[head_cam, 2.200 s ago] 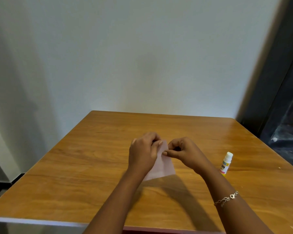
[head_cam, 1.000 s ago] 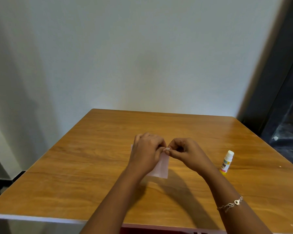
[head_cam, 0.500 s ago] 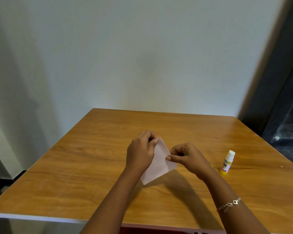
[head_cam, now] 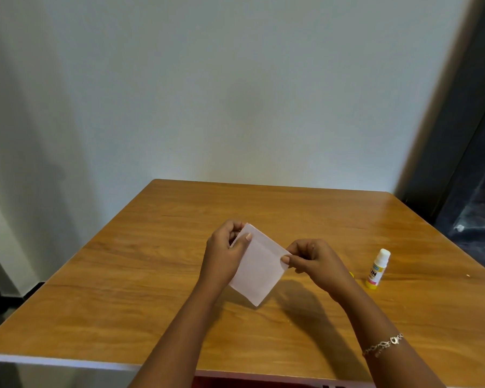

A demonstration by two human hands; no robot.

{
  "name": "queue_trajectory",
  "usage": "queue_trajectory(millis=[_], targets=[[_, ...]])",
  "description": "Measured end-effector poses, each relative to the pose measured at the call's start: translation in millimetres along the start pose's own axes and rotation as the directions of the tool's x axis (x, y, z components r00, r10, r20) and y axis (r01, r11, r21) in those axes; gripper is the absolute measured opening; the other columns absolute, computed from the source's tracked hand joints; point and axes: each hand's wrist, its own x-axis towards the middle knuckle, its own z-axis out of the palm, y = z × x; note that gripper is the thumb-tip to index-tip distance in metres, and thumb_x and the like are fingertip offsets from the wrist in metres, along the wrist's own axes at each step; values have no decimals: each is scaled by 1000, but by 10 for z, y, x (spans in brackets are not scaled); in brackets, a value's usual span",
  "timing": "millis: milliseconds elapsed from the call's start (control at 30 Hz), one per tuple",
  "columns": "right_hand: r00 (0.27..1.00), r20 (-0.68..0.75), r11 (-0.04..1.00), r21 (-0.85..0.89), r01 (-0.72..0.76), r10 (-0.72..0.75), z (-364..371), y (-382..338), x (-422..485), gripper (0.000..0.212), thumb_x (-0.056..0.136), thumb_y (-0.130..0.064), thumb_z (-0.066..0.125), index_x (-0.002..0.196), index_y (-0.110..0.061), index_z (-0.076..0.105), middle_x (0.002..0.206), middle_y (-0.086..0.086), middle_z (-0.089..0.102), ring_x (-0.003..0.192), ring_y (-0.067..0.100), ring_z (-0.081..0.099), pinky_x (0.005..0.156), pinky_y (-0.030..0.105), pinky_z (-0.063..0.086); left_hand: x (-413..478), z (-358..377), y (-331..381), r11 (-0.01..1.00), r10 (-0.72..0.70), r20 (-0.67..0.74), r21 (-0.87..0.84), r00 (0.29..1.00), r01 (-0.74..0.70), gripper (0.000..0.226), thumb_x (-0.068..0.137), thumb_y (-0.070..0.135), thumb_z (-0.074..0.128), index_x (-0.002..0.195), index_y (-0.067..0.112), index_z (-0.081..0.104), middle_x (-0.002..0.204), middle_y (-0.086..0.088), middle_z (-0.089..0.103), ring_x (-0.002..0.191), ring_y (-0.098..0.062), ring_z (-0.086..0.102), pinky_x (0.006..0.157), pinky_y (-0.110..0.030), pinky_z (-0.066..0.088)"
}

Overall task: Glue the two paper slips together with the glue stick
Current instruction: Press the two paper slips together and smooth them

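Both hands hold the pale pink paper slips (head_cam: 256, 266) above the table (head_cam: 140, 278): the left hand (head_cam: 223, 257) pinches the far corner, the right hand (head_cam: 310, 261) the right-hand corner, fingers closed on the paper. This looks like pressing or checking the joined slips; whether they are bonded cannot be told. If not, the next move calls for the capped glue stick (head_cam: 378, 269), standing just right of the right hand.
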Motion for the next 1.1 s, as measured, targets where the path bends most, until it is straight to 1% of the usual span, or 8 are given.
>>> queue_trajectory(millis=[167,300,500,633,733,833,933,1100], targets=[[999,-50,992,123,5,1,26,-5,19,13,89,-16,55,84,-6,62,71,3,66,57,2,59,56,23,47,-12,-33,-37,986,-112,111,-113,987,124,15,86,13,61,101,13,61,97,-5,68,87,-21,65,68,-31,52],[1000,-1,939,343,-19,20,74,-11,0,3,86,-12,60,85,-9,60,68,-2,68,60,6,62,45,21,45,-25,-12,-76,961,-121,101,-237,987,142,12,86,9,59,93,18,62,89,0,69,75,-12,67,57,-22,51],[1000,-19,933,358,29,-24,178,-1,22,20,84,6,55,80,-8,67,67,7,62,57,9,57,47,21,50,-2,-35,-165,954,-51,100,-289,994,78,26,78,-10,59,67,14,60,63,10,64,62,-2,60,55,-16,48],[985,-101,972,174,156,-140,247,59,76,29,82,12,52,88,-9,71,87,10,70,83,20,64,74,25,50,85,-129,-222,965,29,89,-262,996,-4,29,73,-16,62,60,11,63,69,-1,66,73,-8,64,65,-16,51],[977,-71,979,22,205,-202,316,132,106,37,80,17,51,97,-8,71,104,1,68,111,9,57,92,12,44,89,-157,-376,985,-27,83,-170,996,40,38,72,-15,62,56,19,67,74,3,70,80,-11,65,70,-22,52],[972,-3,967,-109,232,-234,413,238,137,42,78,19,43,97,-7,71,116,5,66,121,7,48,98,8,36,32,-163,-556,995,-96,84,-6,992,96,38,72,-14,56,61,20,69,81,8,72,88,-4,64,78,-23,51],[968,105,941,-232,247,-228,484,354,155,49,72,20,38,101,-4,70,124,11,61,128,14,45,102,10,31,3,-167,-673,989,-52,160,146,986,28,45,66,-22,46,62,18,68,84,4,71,90,-11,64,76,-13,46],[954,205,892,-357,279,-217,565,463,138,52,70,18,38,105,-5,68,129,10,58,131,18,42,105,14,28,-7,-146,-786,934,-55,242,355,969,-35,42,72,-20,41,74,9,70,102,-3,70,98,-12,59,81,-17,42]])
